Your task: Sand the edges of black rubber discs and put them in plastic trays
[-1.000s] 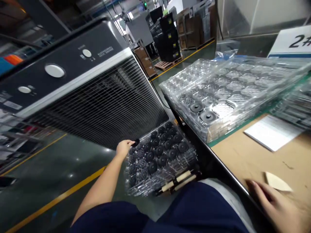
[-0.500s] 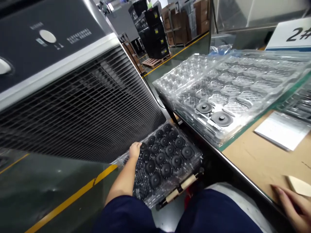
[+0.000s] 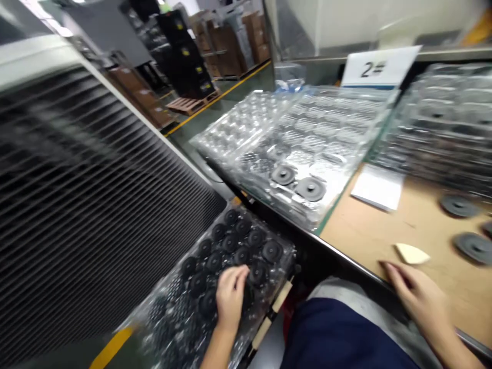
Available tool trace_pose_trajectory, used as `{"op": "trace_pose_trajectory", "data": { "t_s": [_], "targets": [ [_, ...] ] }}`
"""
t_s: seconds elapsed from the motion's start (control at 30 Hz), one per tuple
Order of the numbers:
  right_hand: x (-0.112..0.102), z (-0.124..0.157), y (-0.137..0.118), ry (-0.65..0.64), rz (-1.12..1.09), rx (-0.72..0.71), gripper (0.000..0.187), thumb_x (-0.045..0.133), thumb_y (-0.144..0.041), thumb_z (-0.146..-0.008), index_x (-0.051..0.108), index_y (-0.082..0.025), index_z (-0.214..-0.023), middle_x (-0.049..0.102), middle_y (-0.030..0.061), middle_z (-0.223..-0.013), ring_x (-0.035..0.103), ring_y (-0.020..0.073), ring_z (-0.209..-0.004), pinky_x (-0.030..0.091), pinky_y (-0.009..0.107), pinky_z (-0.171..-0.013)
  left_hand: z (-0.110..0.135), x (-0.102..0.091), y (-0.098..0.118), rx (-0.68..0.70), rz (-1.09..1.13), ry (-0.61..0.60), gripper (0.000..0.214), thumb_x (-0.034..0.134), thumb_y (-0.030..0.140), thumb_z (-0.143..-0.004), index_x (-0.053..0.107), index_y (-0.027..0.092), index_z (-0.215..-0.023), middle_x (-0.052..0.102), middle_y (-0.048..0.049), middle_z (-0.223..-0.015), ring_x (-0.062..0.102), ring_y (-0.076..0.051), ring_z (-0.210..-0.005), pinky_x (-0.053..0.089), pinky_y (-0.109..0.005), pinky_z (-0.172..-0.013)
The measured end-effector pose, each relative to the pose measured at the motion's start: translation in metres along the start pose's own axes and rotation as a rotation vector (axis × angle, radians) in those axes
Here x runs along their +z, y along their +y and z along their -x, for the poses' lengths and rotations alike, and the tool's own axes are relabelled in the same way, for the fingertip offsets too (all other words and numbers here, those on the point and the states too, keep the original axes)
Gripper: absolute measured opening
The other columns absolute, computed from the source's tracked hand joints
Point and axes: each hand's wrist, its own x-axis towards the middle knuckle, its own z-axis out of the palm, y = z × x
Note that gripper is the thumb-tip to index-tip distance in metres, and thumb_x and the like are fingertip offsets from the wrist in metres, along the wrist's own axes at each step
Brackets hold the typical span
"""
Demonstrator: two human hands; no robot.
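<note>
My left hand [image 3: 230, 293] is over a clear plastic tray [image 3: 226, 353] low beside the table. Its fingers are pinched together among black round discs [image 3: 272, 250]; whatever they hold, if anything, is hidden. My right hand [image 3: 418, 294] rests at the table's front edge, fingers curled, a small dark spot at the fingertips that I cannot identify. Close to it lies a cream wedge-shaped piece [image 3: 411, 253]. Two grey discs [image 3: 311, 188] sit in a large clear blister tray [image 3: 338, 123] on the table. Further right, more dark discs [image 3: 476, 247] lie on the brown board, partly blurred.
A big dark ribbed machine panel [image 3: 107, 205] fills the left. White paper [image 3: 378, 187] lies on the board, and a "2#" sign [image 3: 378, 67] stands behind. Stacked clear trays [image 3: 453, 133] are at right. Black crates [image 3: 184, 56] on a wooden pallet [image 3: 192, 102] stand beyond.
My view has turned right, bringing the stacked trays and board discs into sight. My left hand has moved from the tray's far-left side across to its near-right part. My right hand stays by the table edge.
</note>
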Motion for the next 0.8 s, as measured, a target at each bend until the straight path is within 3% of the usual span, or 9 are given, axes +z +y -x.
{"op": "trace_pose_trajectory", "data": {
  "t_s": [0.1, 0.17, 0.27, 0.33, 0.47, 0.53, 0.63, 0.73, 0.8],
  "targets": [
    [-0.025, -0.016, -0.020, -0.181, 0.025, -0.176, 0.033, 0.037, -0.034, -0.092, 0.068, -0.021, -0.095, 0.072, 0.0049, -0.093, 0.067, 0.0180, -0.082, 0.053, 0.027, -0.071, -0.005, 0.050, 0.088, 0.376, 0.293, -0.283, 0.034, 0.036, 0.029, -0.093, 0.064, 0.023, -0.076, 0.070, 0.0028, -0.067, 0.064, -0.010, -0.060, 0.051, -0.021, -0.062],
    [-0.053, -0.028, -0.030, -0.303, 0.040, -0.302, 0.026, 0.043, -0.026, -0.091, 0.068, -0.025, -0.095, 0.072, 0.0010, -0.087, 0.066, 0.0132, -0.078, 0.050, 0.020, -0.069, -0.014, 0.077, 0.144, 0.573, 0.414, -0.446, 0.029, 0.037, 0.025, -0.090, 0.065, 0.024, -0.082, 0.070, 0.0052, -0.063, 0.062, -0.008, -0.051, 0.051, -0.018, -0.057],
    [-0.111, -0.045, -0.038, -0.339, 0.108, -0.372, 0.024, 0.046, -0.019, -0.088, 0.069, -0.024, -0.096, 0.070, 0.0033, -0.080, 0.064, 0.0148, -0.076, 0.046, 0.024, -0.070, -0.039, 0.102, 0.208, 0.768, 0.443, -0.632, 0.041, 0.043, 0.009, -0.080, 0.056, 0.023, -0.116, 0.073, 0.0004, -0.100, 0.068, -0.010, -0.082, 0.053, -0.018, -0.075],
    [-0.158, -0.055, -0.038, -0.304, 0.219, -0.393, 0.024, 0.047, -0.018, -0.088, 0.069, -0.021, -0.097, 0.068, 0.0058, -0.079, 0.061, 0.0169, -0.075, 0.044, 0.028, -0.070, -0.062, 0.113, 0.233, 0.866, 0.409, -0.689, 0.050, 0.045, 0.004, -0.076, 0.055, 0.026, -0.120, 0.060, -0.0018, -0.128, 0.063, -0.013, -0.103, 0.051, -0.023, -0.087],
    [-0.256, -0.079, -0.019, -0.268, 0.538, -0.398, 0.017, 0.056, -0.016, -0.083, 0.069, -0.019, -0.093, 0.069, 0.0052, -0.079, 0.060, 0.0171, -0.077, 0.043, 0.029, -0.070, -0.103, 0.140, 0.247, 0.903, 0.314, -0.618, 0.040, 0.041, 0.008, -0.084, 0.055, 0.024, -0.119, 0.059, -0.0079, -0.128, 0.056, -0.019, -0.115, 0.049, -0.034, -0.094],
    [-0.301, -0.092, 0.005, -0.259, 0.681, -0.275, 0.014, 0.060, -0.022, -0.082, 0.070, -0.016, -0.089, 0.069, 0.0039, -0.080, 0.062, 0.0161, -0.082, 0.044, 0.028, -0.074, -0.114, 0.160, 0.242, 0.865, 0.262, -0.510, 0.035, 0.038, 0.011, -0.087, 0.056, 0.016, -0.116, 0.062, -0.0168, -0.121, 0.058, -0.027, -0.113, 0.049, -0.048, -0.091],
    [-0.363, -0.106, 0.054, -0.192, 0.799, 0.077, 0.034, 0.055, -0.037, -0.078, 0.070, -0.006, -0.078, 0.070, 0.0018, -0.087, 0.063, 0.0133, -0.096, 0.043, 0.026, -0.083, -0.120, 0.192, 0.226, 0.856, 0.218, -0.384, 0.034, 0.042, 0.016, -0.085, 0.057, 0.014, -0.116, 0.063, -0.0209, -0.119, 0.060, -0.037, -0.108, 0.047, -0.060, -0.083],
    [-0.423, -0.112, 0.106, -0.022, 0.786, 0.416, 0.066, 0.013, -0.035, -0.077, 0.058, 0.010, -0.059, 0.066, 0.0092, -0.101, 0.055, 0.0108, -0.110, 0.037, 0.023, -0.081, -0.124, 0.219, 0.206, 1.006, 0.110, -0.210, 0.041, 0.045, 0.016, -0.080, 0.056, 0.021, -0.119, 0.066, -0.0112, -0.118, 0.063, -0.030, -0.106, 0.052, -0.046, -0.082],
    [-0.459, -0.111, 0.133, 0.077, 0.792, 0.540, 0.071, -0.008, -0.026, -0.064, 0.049, 0.015, -0.050, 0.060, 0.0168, -0.107, 0.045, 0.0157, -0.119, 0.037, 0.026, -0.073, -0.131, 0.230, 0.194, 1.189, 0.049, -0.152, 0.041, 0.046, 0.015, -0.077, 0.059, 0.025, -0.115, 0.069, -0.0038, -0.114, 0.066, -0.023, -0.099, 0.055, -0.034, -0.075]
  ]
}}
